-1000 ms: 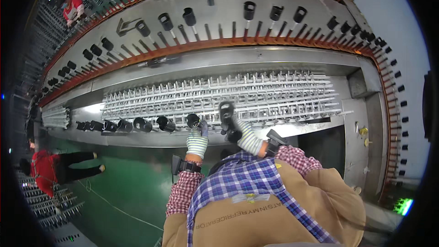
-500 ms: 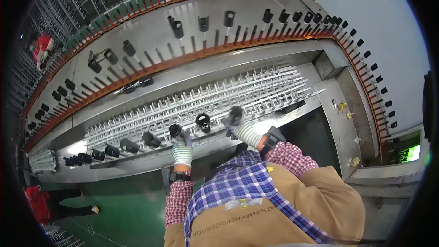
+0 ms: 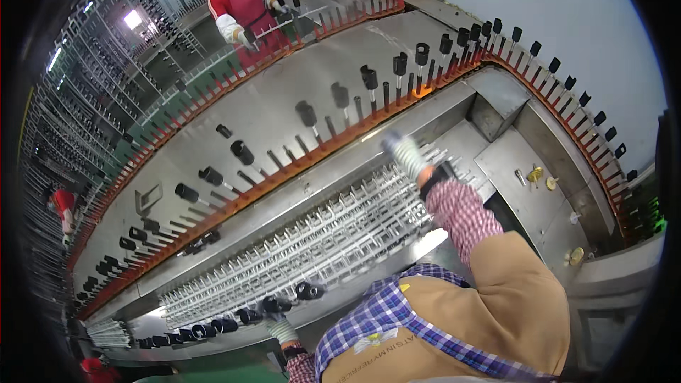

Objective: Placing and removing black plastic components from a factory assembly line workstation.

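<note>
My left hand (image 3: 279, 322), in a striped glove with dark fingers, is closed at a short black cylinder (image 3: 277, 303) on the near edge of the metal racks. Part of its fingers is hidden by that cylinder. Beside it, to the right, lies another hollow black cylinder (image 3: 309, 291); several more run off to the left in a row. My right hand (image 3: 403, 152), gloved alike, reaches over the far side of the racks (image 3: 305, 227) towards the orange-edged conveyor. Motion smears its fingers, and I cannot tell whether anything is in them.
The curved conveyor (image 3: 319, 143) carries upright spindles, many topped with black cylinders (image 3: 369, 78). Across it a person in red (image 3: 245, 7) handles a rack. Right of the racks, a metal surface holds small yellow round pieces (image 3: 535, 174). Hanging racks (image 3: 78, 113) fill the far left.
My right hand has moved from the near row of cylinders up and away, towards the conveyor. My left hand stays by the row. The view has shifted, bringing the person across the conveyor into sight.
</note>
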The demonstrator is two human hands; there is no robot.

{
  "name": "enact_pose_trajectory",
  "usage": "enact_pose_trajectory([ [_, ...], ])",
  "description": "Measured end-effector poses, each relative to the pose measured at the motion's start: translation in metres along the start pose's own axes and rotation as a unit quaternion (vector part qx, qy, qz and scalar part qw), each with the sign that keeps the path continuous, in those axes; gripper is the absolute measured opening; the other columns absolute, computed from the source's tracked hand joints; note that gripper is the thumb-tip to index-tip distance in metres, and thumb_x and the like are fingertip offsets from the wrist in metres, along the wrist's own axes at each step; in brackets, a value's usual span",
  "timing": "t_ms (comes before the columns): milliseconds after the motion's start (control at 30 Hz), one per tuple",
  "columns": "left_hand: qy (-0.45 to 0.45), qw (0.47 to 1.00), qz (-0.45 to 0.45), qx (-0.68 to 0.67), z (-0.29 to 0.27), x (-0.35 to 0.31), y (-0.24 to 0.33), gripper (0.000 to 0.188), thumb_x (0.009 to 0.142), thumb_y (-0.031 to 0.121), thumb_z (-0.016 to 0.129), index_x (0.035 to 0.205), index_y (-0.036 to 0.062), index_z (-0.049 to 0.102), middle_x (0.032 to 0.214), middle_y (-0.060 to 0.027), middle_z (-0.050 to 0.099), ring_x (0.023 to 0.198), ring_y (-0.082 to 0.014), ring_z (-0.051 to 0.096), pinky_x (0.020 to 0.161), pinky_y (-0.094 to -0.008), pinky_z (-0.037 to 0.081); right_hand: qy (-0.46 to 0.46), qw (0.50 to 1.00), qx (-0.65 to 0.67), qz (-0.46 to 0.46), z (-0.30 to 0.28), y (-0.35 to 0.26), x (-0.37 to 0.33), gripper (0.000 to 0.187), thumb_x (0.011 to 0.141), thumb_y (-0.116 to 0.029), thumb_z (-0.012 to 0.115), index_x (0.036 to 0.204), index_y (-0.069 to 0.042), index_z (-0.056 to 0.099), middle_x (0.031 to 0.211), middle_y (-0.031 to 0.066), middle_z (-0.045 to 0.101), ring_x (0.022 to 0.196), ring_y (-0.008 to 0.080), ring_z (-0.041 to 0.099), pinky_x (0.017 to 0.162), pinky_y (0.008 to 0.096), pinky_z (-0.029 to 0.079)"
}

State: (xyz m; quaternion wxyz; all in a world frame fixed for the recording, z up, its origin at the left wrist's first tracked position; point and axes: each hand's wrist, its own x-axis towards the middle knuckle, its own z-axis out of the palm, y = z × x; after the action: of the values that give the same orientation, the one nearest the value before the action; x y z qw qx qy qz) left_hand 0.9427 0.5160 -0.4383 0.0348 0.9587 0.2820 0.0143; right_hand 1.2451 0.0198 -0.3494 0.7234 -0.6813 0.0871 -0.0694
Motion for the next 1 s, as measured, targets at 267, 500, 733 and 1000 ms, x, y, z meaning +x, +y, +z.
enact_pose_trajectory([
  [267, 0.325, 0.884, -0.157, -0.296, -0.035, -0.061, 0.092, 0.047, 0.081, 0.012, 0.050, 0.123, 0.0009, 0.032, 0.112, -0.0194, 0.047, 0.099, -0.0292, 0.048, 0.084, -0.0359, 0.039, -0.046, 0.994, -0.092, 0.032, -0.038, -0.035, 0.180, 0.037, 0.075, -0.026, 0.058, 0.101, 0.000, 0.053, 0.071, 0.0121, 0.059, 0.063, 0.0172, 0.058, 0.051, 0.0310, 0.045],
  [500, 0.262, 0.844, -0.130, -0.451, 0.015, -0.080, 0.137, 0.038, 0.079, 0.001, 0.050, 0.116, 0.0005, 0.041, 0.102, -0.0122, 0.052, 0.085, -0.0188, 0.048, 0.081, -0.0265, 0.038, 0.196, 0.952, -0.202, -0.124, -0.125, -0.052, 0.179, 0.048, 0.078, -0.053, 0.045, 0.084, -0.006, 0.055, 0.068, 0.0060, 0.056, 0.059, 0.0203, 0.054, 0.056, 0.0335, 0.044],
  [733, 0.146, 0.845, -0.096, -0.505, 0.019, -0.061, 0.159, 0.036, 0.072, -0.005, 0.052, 0.107, 0.0026, 0.049, 0.095, -0.0080, 0.052, 0.085, -0.0165, 0.050, 0.078, -0.0275, 0.041, 0.390, 0.876, -0.248, -0.140, -0.286, 0.042, 0.275, 0.042, 0.078, -0.038, 0.052, 0.104, -0.006, 0.054, 0.097, 0.0150, 0.059, 0.091, 0.0318, 0.054, 0.075, 0.0346, 0.043],
  [1000, -0.030, 0.816, -0.164, -0.554, -0.029, -0.052, 0.214, 0.029, 0.077, 0.027, 0.058, 0.088, 0.0009, 0.058, 0.071, -0.0079, 0.058, 0.048, -0.0100, 0.047, 0.040, -0.0240, 0.037, 0.195, 0.960, 0.174, -0.102, -0.226, -0.011, 0.253, 0.037, 0.077, -0.035, 0.060, 0.097, -0.004, 0.058, 0.071, 0.0032, 0.059, 0.062, 0.0091, 0.054, 0.056, 0.0224, 0.042],
])
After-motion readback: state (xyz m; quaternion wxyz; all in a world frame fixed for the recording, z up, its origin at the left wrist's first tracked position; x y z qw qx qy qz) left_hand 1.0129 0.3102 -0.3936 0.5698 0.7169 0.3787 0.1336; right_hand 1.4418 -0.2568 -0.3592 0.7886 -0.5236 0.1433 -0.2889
